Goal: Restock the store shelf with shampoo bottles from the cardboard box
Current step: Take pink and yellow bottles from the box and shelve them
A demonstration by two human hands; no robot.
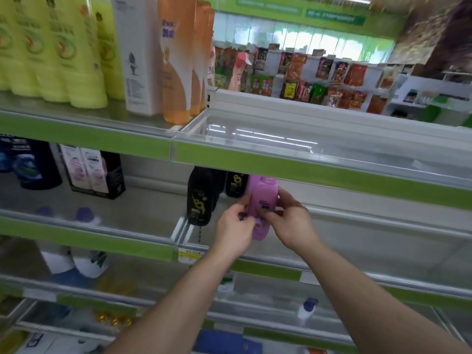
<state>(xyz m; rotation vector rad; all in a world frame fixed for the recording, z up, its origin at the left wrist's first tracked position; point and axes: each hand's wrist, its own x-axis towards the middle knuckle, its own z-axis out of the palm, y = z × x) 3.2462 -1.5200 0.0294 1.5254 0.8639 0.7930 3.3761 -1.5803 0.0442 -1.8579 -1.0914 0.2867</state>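
Observation:
A purple shampoo bottle is held upright between both hands in front of the second shelf. My left hand pinches its left edge, and my right hand grips its right side and lower front. The bottle's cap reaches up under the green strip of the shelf above. Just left of it stand two black bottles. No cardboard box is in view.
The upper shelf holds yellow-green bottles, a white bottle and orange bottles at the left. Dark and boxed products sit at the left of the second shelf. Lower shelves carry white and blue bottles. Snack packets hang on a far rack.

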